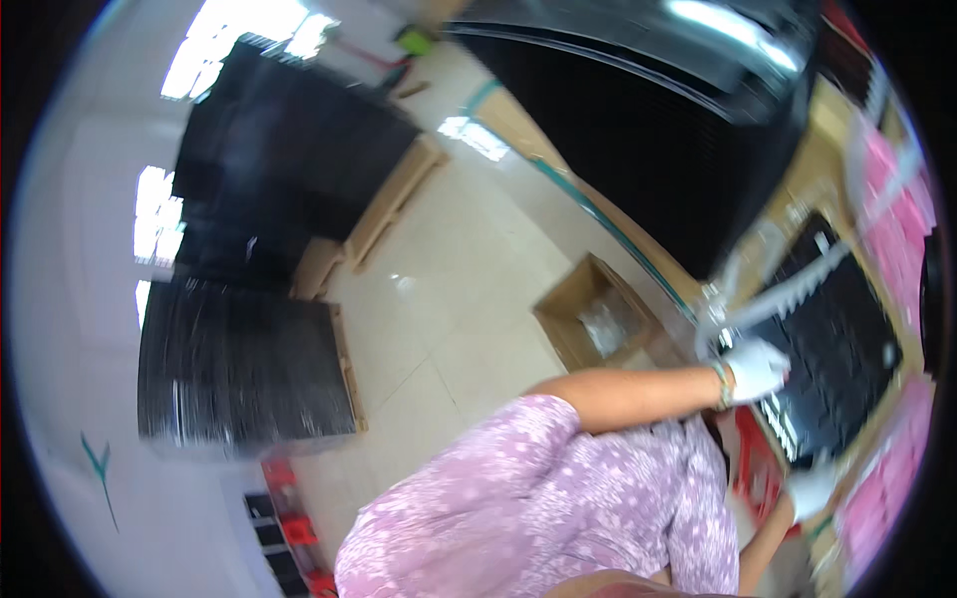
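Observation:
My left hand (756,369), in a white glove, reaches across my body to the right and looks closed on a blurred strip of clear plastic film (797,287). The strip stretches up and to the right over a flat black panel (842,344). That panel lies on a tan work surface (797,179). My right hand (812,490), also in a white glove, is at the panel's near lower edge; motion blur hides its grip. My pink flowered sleeve fills the bottom of the view.
An open cardboard box (568,334) with clear plastic inside stands on the tiled floor. Wrapped black stacks on pallets (239,364) stand at left, and a tall black stack (648,149) at top. Pink sheets (897,199) line the right; a red crate (758,463) sits below.

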Available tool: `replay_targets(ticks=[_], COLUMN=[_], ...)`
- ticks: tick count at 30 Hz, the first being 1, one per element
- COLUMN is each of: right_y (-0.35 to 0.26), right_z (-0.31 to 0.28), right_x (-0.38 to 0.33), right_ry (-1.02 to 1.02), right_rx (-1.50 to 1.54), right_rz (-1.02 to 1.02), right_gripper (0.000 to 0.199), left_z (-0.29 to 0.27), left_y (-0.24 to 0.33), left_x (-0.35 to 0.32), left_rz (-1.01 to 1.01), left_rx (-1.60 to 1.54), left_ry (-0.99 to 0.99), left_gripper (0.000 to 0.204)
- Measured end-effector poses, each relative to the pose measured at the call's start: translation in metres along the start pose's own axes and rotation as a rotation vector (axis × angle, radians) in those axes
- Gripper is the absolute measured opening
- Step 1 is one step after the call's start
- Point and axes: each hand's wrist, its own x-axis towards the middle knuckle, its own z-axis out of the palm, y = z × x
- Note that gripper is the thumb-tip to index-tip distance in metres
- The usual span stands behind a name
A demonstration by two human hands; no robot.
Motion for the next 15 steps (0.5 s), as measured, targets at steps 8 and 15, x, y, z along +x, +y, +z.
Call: replay_targets(ticks=[8, 15], right_y=[-0.065, -0.033], right_z=[-0.060, -0.083], right_x=[0.041, 0.052], right_ry=[-0.117, -0.420], right_rx=[0.135, 0.006], right_rz=[0.010, 0.183], right_gripper=[0.022, 0.016], left_z=[-0.016, 0.037], left_y=[0.025, 0.062], left_x=[-0.001, 0.008], left_rz=[-0.301, -0.545], left_rx=[-0.490, -0.603], left_ry=[-0.163, -0.316], left_gripper=[0.021, 0.022])
